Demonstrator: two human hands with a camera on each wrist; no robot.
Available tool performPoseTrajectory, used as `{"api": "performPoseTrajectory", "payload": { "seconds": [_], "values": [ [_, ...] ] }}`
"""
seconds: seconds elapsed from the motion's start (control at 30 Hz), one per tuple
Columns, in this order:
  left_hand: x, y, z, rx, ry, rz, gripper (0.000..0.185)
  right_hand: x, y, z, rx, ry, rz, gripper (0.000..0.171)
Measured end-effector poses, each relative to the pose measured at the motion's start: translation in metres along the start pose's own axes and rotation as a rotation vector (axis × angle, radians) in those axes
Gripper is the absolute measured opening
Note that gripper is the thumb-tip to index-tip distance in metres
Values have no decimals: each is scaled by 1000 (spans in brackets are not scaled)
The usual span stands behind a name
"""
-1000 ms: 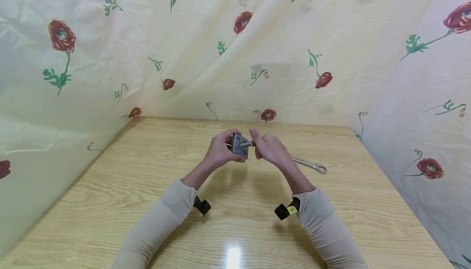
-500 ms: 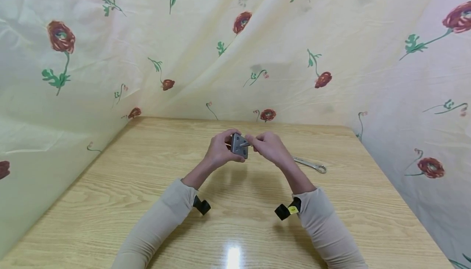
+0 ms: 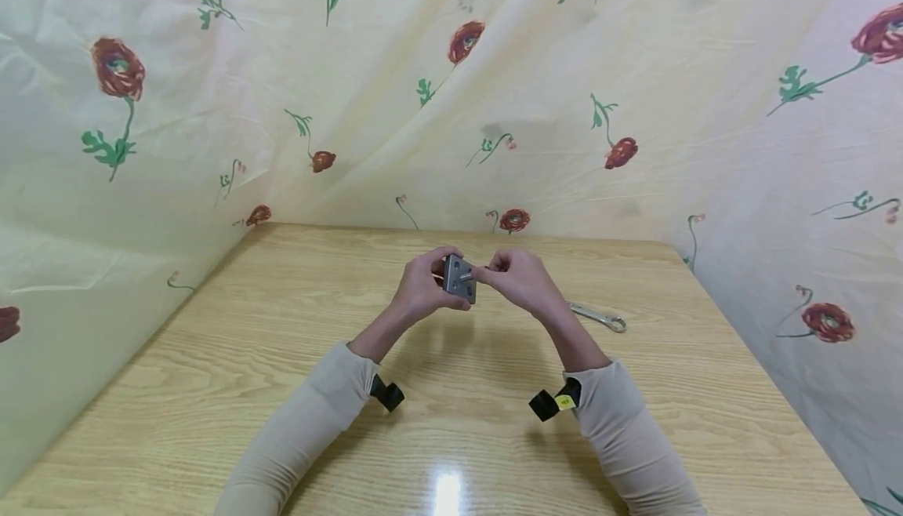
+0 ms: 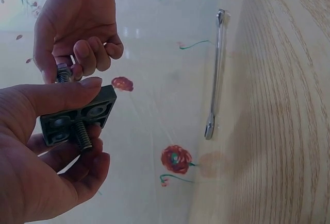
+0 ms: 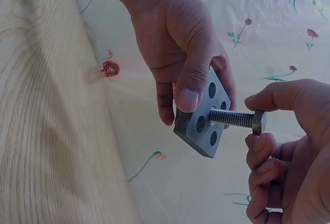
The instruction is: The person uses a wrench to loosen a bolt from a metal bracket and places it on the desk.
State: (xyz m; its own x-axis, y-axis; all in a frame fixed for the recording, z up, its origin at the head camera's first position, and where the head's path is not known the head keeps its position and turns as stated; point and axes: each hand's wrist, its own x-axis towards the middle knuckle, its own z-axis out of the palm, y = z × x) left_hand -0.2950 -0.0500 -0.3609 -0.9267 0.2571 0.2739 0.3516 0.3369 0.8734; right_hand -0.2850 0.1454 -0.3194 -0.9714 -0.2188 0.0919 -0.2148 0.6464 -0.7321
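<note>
1. The person is holding both hands up over the middle of the wooden desk (image 3: 282,390), close together.
2. The left hand (image 3: 422,290) is gripping a small grey metal plate (image 3: 460,278) with four holes, thumb pressed on its upper edge and fingers (image 5: 166,105) curled behind it.
3. A threaded bolt (image 5: 234,118) is sitting in the plate's centre hole, its shank sticking out on both faces.
4. The right hand (image 3: 520,281) is pinching the bolt's hex head between thumb and curled fingers (image 4: 85,56), just beside the plate.
5. A slim metal wrench (image 3: 598,316) is lying flat on the desk to the right of the hands, well apart from them.
6. Cream cloth (image 3: 494,69) printed with red flowers is hanging behind and on both sides of the desk.
</note>
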Motion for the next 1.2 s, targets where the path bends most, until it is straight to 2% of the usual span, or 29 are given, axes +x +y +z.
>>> {"api": "performPoseTrajectory", "payload": {
  "seconds": [0.13, 0.37, 0.6, 0.67, 0.77, 0.87, 0.97, 1.07, 1.2],
  "values": [
    [0, 1, 0, 2, 7, 9, 71, -2, -1, -1, 25, -1, -19, 23],
    [-1, 1, 0, 12, 4, 8, 71, -3, 1, 0, 75, -5, -125, 20],
    [-1, 0, 0, 3, 3, -1, 72, 0, 4, 0, 22, -18, -238, 21],
    [-1, 1, -1, 0, 2, 4, 72, 1, 3, -1, 12, -38, -222, 23],
    [-2, 1, -1, 0, -1, 14, 71, 0, 2, -4, 17, -62, -143, 33],
    [-2, 1, -1, 0, -3, 14, 71, 0, 1, -5, -10, -35, -73, 45],
    [-1, 1, 0, 5, -3, 7, 71, 0, 3, -4, -51, 0, -45, 57],
    [-1, 1, 0, 13, -4, 2, 71, 1, 5, 0, -64, -2, -36, 71],
    [-1, 0, 0, 12, -2, -1, 71, 0, 4, 3, -33, -40, -27, 70]
  ]
}}
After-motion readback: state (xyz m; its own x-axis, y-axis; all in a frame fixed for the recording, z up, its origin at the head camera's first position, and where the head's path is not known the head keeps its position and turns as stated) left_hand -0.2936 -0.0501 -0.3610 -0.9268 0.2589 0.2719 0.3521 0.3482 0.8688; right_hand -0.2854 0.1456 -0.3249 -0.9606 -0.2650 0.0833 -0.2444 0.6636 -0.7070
